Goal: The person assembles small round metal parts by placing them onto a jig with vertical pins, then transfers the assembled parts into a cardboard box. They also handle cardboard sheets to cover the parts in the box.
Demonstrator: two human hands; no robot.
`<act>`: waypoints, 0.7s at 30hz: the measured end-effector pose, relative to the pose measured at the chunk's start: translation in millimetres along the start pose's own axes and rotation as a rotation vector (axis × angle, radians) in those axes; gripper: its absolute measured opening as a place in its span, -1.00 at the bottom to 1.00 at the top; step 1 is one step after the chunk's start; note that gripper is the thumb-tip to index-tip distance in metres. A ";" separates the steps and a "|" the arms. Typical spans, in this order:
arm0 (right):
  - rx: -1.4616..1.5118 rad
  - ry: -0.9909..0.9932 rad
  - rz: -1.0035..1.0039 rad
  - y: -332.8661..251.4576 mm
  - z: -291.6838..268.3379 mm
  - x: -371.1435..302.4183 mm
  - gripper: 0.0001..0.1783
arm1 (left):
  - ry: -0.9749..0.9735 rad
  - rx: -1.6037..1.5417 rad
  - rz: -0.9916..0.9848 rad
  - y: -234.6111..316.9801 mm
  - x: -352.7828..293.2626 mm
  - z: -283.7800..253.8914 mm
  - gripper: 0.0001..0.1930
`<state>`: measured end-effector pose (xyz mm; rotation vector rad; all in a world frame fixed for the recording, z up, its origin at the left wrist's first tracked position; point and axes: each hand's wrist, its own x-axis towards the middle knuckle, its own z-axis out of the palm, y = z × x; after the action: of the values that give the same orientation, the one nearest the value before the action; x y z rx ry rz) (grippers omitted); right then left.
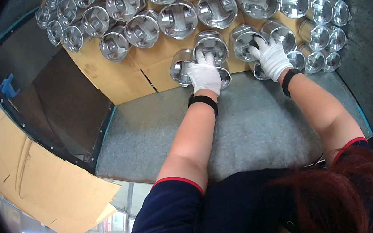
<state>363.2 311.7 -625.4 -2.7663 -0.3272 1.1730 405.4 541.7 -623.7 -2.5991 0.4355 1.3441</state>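
Rows of shiny metal pistons stand on end with their hollow sides toward me. My left hand (204,73), in a white glove, is among a small cluster, its fingers hooked over the rim of a piston (217,40). Another piston (179,68) stands at its left, and a third shows partly beneath the palm. My right hand (273,58), also gloved, has its thumb and fingers curled into the hollow of a piston (242,42). Beside it stands a piston (283,36), with more partly hidden under the hand. Some fingertips are out of sight inside the pistons.
Brown cardboard (116,76) lies under the pistons, on a grey tabletop (160,134). Dark raised walls (370,48) border the table. A blue plastic piece (9,86) is at the left wall. Large cardboard sheets (47,174) hang or lean outside it at the lower left.
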 end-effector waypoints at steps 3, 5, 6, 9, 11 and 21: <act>0.007 -0.004 -0.026 -3.7 -12.6 1.7 -0.62 | 0.078 0.062 0.020 -7.1 -0.2 2.6 -0.56; 0.003 0.027 -0.043 -9.9 -29.8 -3.6 -0.67 | 0.112 0.048 0.093 -15.4 -2.9 2.2 -0.56; 0.102 0.022 -0.052 -12.3 -39.4 -6.3 -0.70 | 0.134 0.052 0.124 -23.6 -6.6 -4.5 -0.56; 0.185 0.073 -0.062 -23.0 -75.4 -42.6 -0.69 | -0.026 -0.063 0.064 -38.9 -38.8 -50.0 -0.62; 0.251 0.139 -0.090 -34.4 -114.4 -78.1 -0.52 | 0.007 -0.187 0.029 -56.0 -78.1 -82.3 -0.56; 0.587 0.828 0.083 -41.7 -276.2 -305.1 -0.39 | 0.277 -0.528 -0.040 -137.6 -233.7 -194.6 -0.42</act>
<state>349.6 271.0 -214.0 -2.4482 0.1946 0.0236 473.0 654.8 -316.9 -3.2225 0.0608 1.2169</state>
